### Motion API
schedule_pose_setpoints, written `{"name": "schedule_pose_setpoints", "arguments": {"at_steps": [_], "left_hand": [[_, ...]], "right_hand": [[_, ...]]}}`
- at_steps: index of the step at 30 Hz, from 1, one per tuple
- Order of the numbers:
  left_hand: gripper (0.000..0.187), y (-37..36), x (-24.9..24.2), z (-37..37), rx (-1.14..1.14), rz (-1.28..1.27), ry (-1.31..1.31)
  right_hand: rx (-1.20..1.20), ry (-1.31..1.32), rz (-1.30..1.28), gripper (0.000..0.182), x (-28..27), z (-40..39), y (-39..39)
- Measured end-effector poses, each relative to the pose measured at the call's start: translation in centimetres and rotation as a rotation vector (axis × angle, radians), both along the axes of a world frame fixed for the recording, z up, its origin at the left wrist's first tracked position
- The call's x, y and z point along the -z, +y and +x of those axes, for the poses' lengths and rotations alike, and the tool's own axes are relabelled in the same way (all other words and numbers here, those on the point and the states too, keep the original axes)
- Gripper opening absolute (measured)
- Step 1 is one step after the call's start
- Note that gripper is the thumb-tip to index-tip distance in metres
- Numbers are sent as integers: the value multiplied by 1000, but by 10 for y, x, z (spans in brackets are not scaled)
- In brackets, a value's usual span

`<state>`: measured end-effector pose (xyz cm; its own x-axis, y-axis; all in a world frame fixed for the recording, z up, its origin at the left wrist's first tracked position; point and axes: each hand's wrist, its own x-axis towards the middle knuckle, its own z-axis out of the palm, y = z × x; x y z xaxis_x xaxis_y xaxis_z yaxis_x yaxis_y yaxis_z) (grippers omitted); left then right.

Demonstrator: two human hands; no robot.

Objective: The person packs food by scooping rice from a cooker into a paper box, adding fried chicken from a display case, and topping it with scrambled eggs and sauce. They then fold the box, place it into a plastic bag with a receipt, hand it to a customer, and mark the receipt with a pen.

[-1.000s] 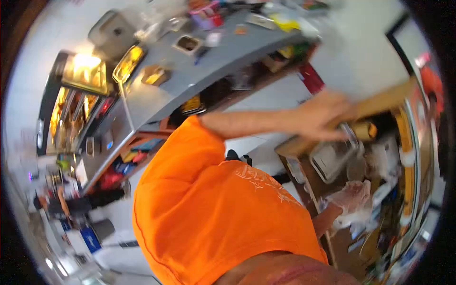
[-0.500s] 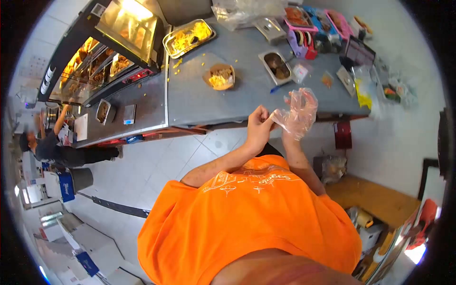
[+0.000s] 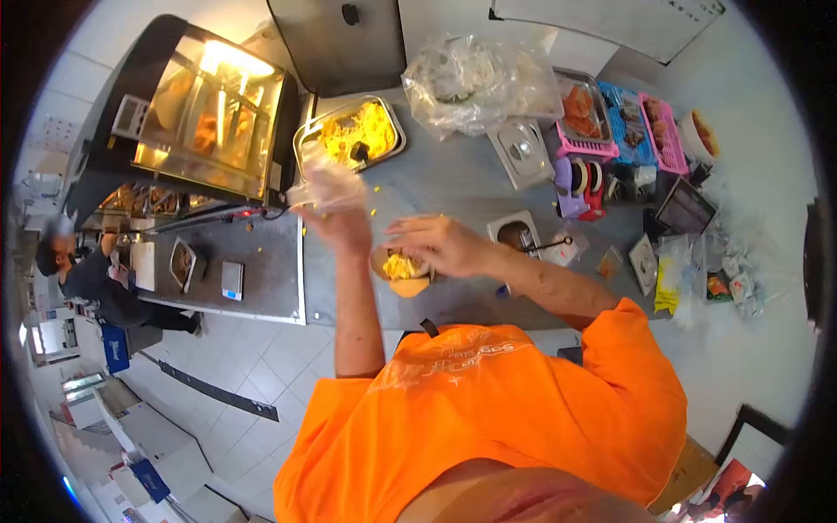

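A clear plastic glove, smeared by motion, is in my left hand, beside the front edge of the metal tray of yellow food. My right hand is bare, its fingers stretched out over the back right edge of a brown paper bowl. Yellow and brown food shows inside the bowl. Whether the fingers touch the bowl is unclear. Behind my right wrist stands a metal container of dark food with a utensil in it.
At the left stand a lit food warmer, a small tray and a scale. Plastic bags, a metal lid, a tape dispenser and a pink basket line the back right. Another person stands far left.
The glove has come off my right hand and is now at my left hand. Both hands have moved left and forward over the counter. The view has shifted.
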<state>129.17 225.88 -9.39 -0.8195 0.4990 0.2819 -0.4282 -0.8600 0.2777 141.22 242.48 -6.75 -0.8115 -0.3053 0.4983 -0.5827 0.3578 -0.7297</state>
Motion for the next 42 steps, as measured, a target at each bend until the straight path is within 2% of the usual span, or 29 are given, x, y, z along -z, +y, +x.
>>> {"name": "schedule_pose_setpoints", "arguments": {"at_steps": [1,2,3,4,6,7,8,10,11,13,14,15,17,19,20,21,23,24,26,28,30,32,34,35,37,38,39,41,42], "left_hand": [[82,-6,-22,-8,-293,-311,-85],[82,-14,-18,-20,-294,-303,-88],[84,-25,-9,-27,-300,-558,-4],[87,-36,2,-30,-300,-816,80],[90,-54,27,-32,37,-904,108],[89,-62,56,-30,90,-1004,113],[89,-66,78,-28,139,-1101,124],[81,-48,61,-18,210,-1024,232],[81,-40,61,-19,212,-1020,228],[57,-26,56,-18,212,-957,338],[57,-15,53,-19,200,-1001,310],[57,-6,50,-23,205,-997,300],[52,16,46,-36,228,-1075,434],[50,45,38,-48,228,-1004,396],[48,64,32,-54,230,-936,365],[46,87,21,-62,223,-924,383],[44,144,19,-83,192,-866,343],[43,172,25,-91,173,-821,277],[41,212,1,-100,59,-933,238],[41,250,26,-121,-58,-1198,447],[47,283,55,-144,-99,-1558,955],[56,300,94,-167,-349,-1846,1484],[68,283,126,-169,-732,-1795,1709],[63,279,128,-168,-583,-1795,1769],[51,270,93,-168,-251,-1826,1873],[44,266,79,-162,-62,-1853,1917],[44,262,94,-161,-43,-1872,1908],[47,258,127,-162,-209,-1610,1897],[42,254,119,-159,-169,-1663,1880]], "right_hand": [[204,19,0,24,-5,-24,24],[407,40,-1,23,-6,-59,55],[634,-154,-102,20,-3,-94,81],[754,-177,190,22,20,-132,122],[754,-564,543,22,64,-189,174],[763,-731,773,24,78,-209,187],[771,-726,774,24,98,-222,197],[876,-125,775,24,134,-246,213],[874,-127,780,24,132,-252,215],[956,-74,943,20,123,-256,216],[951,-81,951,20,121,-259,219],[923,27,950,17,121,-261,225],[887,132,954,15,109,-258,233],[816,-242,604,18,81,-247,237],[844,-100,444,22,89,-242,246],[842,-108,450,22,87,-230,249],[903,-147,56,23,78,-209,252],[998,-158,95,23,76,-200,255],[1017,-155,56,24,86,-193,275],[1034,-147,17,25,78,-186,288],[1177,63,179,27,38,-166,283],[1274,-56,76,25,4,-139,268],[1063,-567,-962,22,-15,-115,257],[1073,-645,-960,22,-11,-92,241],[578,-576,-1118,26,-11,-49,205],[522,-649,-1084,27,-8,-32,180],[463,-708,-1049,28,-2,-18,150],[429,-800,-706,36,19,10,99],[409,-860,-688,32,33,16,75]]}}
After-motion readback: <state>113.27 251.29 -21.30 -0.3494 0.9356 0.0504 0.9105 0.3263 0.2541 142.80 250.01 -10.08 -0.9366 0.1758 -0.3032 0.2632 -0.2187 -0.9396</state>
